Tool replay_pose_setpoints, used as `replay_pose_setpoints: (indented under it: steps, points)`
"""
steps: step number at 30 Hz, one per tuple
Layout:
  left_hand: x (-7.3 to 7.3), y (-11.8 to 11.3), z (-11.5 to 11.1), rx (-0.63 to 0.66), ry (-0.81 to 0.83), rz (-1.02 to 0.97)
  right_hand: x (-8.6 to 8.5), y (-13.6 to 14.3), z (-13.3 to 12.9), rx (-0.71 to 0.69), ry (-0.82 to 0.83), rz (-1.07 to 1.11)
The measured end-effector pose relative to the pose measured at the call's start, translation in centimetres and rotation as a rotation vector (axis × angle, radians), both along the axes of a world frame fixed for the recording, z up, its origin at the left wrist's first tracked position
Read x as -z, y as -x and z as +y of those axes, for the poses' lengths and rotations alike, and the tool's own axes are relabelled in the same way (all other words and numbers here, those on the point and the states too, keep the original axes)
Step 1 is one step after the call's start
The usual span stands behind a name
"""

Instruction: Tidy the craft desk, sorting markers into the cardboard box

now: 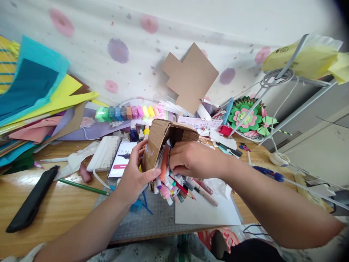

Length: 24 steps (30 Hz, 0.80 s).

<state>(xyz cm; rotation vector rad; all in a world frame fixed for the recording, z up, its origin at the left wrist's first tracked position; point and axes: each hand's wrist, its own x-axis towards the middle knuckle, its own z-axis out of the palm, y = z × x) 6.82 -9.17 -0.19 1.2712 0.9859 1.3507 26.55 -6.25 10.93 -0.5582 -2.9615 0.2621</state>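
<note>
Head view: cardboard box [160,140], tipped on its side above the grey cutting mat [152,218] so its opening faces the person, steadied by left hand [135,174] clasped on its wall, while right hand [191,160] closes around spilling markers [174,183].

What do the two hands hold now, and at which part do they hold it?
The left hand grips the cardboard box by its side wall. The right hand reaches among the pens at its open end; its grip cannot be told.

Two hands [136,174] — one cardboard box [160,140] — one phone [122,158]
</note>
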Motion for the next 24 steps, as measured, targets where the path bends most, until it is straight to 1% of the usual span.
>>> replay_pose_setpoints:
  steps: [2, 5, 7, 9, 11, 13, 14, 15, 18, 19, 20, 21, 22, 24]
  points:
    - [0.0, 0.1, 0.1, -0.002, -0.002, 0.006, -0.4, 0.0, 0.0, 0.01, -0.011, -0.077]
    - [0.1, 0.1, 0.2, 0.007, 0.001, 0.012, -0.6, 0.1, 0.0, -0.041, -0.014, -0.142]
    - [0.1, 0.1, 0.2, 0.009, 0.004, 0.02, -0.4, 0.4, 0.0, -0.068, -0.059, -0.166]
    - [0.2, 0.1, 0.2, 0.006, 0.01, 0.028, -0.1, 0.7, 0.1, -0.064, -0.129, -0.184]
    - [0.2, 0.1, 0.1, 0.004, 0.015, 0.023, -0.2, 0.7, 0.0, -0.078, -0.164, -0.145]
    - [0.1, 0.1, 0.1, 0.002, 0.023, 0.012, -0.7, -0.2, -0.5, -0.096, -0.119, 0.02]
    - [0.1, 0.1, 0.1, -0.001, 0.029, 0.009, -1.2, -1.1, -1.0, -0.087, -0.073, 0.149]
    - [0.0, 0.1, 0.1, -0.007, 0.034, 0.009, -1.7, -2.2, -1.5, -0.048, -0.027, 0.302]
    - [-0.1, 0.2, 0.1, -0.016, 0.036, 0.01, -2.7, -6.1, -3.2, 0.198, 0.041, 0.8]
    - [-0.1, 0.2, 0.2, -0.012, 0.031, 0.008, -2.8, -7.1, -3.5, 0.291, 0.037, 0.885]
    - [-0.1, 0.2, 0.2, -0.006, 0.027, 0.011, -2.6, -7.8, -3.7, 0.365, 0.017, 0.894]
    - [0.0, 0.1, 0.1, -0.003, 0.025, 0.019, -2.3, -8.0, -3.7, 0.411, -0.014, 0.827]
    - [0.0, 0.1, 0.1, -0.003, 0.026, 0.031, -1.8, -7.7, -3.5, 0.429, -0.049, 0.697]
    - [0.2, 0.0, 0.1, -0.003, 0.026, 0.052, -0.6, -5.9, -2.8, 0.431, -0.134, 0.386]
